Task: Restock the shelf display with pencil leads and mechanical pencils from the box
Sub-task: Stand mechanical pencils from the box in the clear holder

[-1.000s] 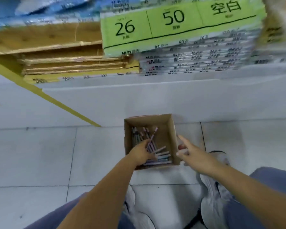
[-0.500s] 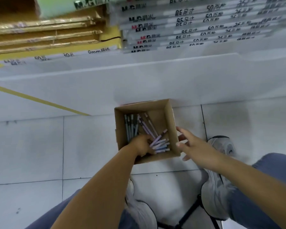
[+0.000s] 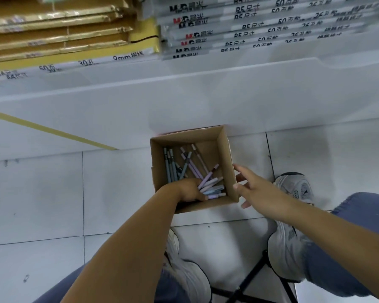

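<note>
An open brown cardboard box (image 3: 224, 149) stands on the white tiled floor against the shelf base. Several mechanical pencils (image 3: 173, 165) in grey-blue, lilac and pink lie loose in it. My left hand (image 3: 189, 190) reaches down into the near part of the box and its fingers curl round a bunch of lilac and blue pencils (image 3: 212, 186). My right hand (image 3: 256, 189) is outside the box at its right wall, fingers spread and straight, fingertips at the cardboard.
The white shelf base (image 3: 184, 101) runs across above the box. Stacked loose-leaf paper packs (image 3: 249, 29) and gold-wrapped packs (image 3: 53, 36) lie on the lowest shelf. My white shoes (image 3: 293, 189) and black stool legs (image 3: 256, 272) are below the box.
The view tilted down, so the shelf goods slid up out of frame. My left hand went deeper into the box and closed on pencils. My right hand stayed at the right wall.
</note>
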The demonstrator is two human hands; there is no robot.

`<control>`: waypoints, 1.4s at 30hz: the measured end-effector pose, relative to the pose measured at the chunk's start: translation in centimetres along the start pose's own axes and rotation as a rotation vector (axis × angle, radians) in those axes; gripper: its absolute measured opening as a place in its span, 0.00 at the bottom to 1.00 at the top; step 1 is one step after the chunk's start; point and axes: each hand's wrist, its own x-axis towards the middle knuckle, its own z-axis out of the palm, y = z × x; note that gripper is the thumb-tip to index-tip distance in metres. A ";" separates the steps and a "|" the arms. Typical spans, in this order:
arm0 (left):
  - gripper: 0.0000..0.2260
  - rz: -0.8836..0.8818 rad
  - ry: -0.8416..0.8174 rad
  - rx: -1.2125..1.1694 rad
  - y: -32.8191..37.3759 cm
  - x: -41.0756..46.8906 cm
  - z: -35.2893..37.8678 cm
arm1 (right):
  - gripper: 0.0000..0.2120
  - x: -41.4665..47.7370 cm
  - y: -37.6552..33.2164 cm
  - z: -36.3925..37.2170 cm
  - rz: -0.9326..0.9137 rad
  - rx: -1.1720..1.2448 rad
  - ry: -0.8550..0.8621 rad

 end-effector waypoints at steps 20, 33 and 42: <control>0.20 0.081 0.052 -0.028 0.6 -2.5 -0.4 | 0.23 0.1 0.2 0.4 -0.043 -0.004 0.035; 0.13 0.367 0.389 -0.555 2.7 -10.5 -1.2 | 0.17 -1.2 -2.2 -0.4 -0.124 -0.064 0.306; 0.17 0.592 0.641 -0.644 7.6 -19.5 -0.8 | 0.05 -6.8 -10.5 -0.3 -0.378 0.443 0.290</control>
